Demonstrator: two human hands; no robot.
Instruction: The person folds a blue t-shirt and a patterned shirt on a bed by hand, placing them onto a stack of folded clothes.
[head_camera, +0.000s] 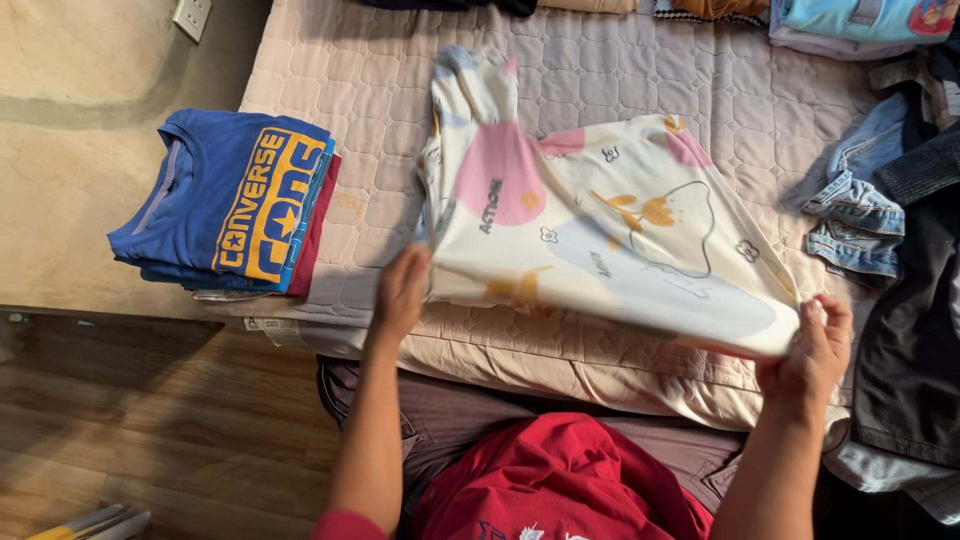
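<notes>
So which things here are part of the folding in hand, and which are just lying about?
In hand:
left hand
right hand
cream shirt
folded stack
quilted mattress

Lying about:
jeans
dark garment
clothes along the top
wall socket

To your left, a stack of folded shirts (230, 205) sits at the edge of the quilted mattress (600, 70), a blue one with a yellow print on top. To your right you have denim jeans (860, 215) and a dark garment (915, 340). Far right lies a light blue top (860, 18). Wooden floor (150, 430) shows near left.
</notes>
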